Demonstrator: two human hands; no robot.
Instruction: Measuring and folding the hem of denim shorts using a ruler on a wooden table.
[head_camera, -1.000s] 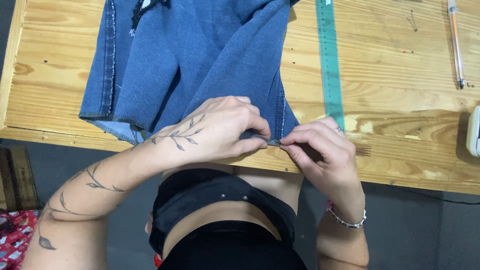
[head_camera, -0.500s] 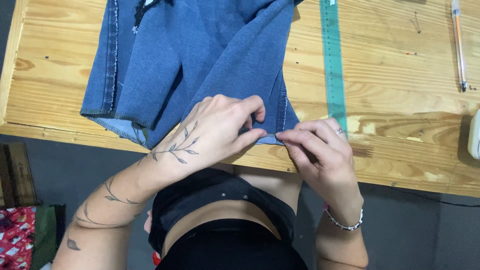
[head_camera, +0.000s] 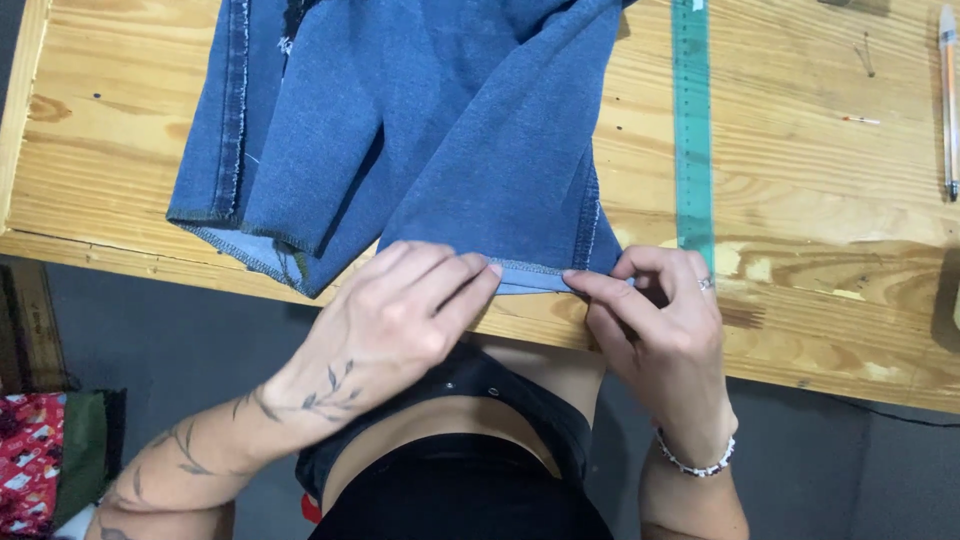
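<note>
Fingers of the left hand (head_camera: 405, 305) and the right hand (head_camera: 655, 320) are pinched shut on the bottom hem of the blue jeans leg (head_camera: 470, 150), at the near edge of the wooden table (head_camera: 820, 290). A short bit of hem looks folded up, maybe. The other leg's edge lies unfolded. A green ruler (head_camera: 692, 130) lies beside.

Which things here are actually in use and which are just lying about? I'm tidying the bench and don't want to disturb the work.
In use: blue denim garment, its folded hem pinched by the left hand and right hand.

Lying about: green ruler, pen, pin, all on the wooden table.
</note>
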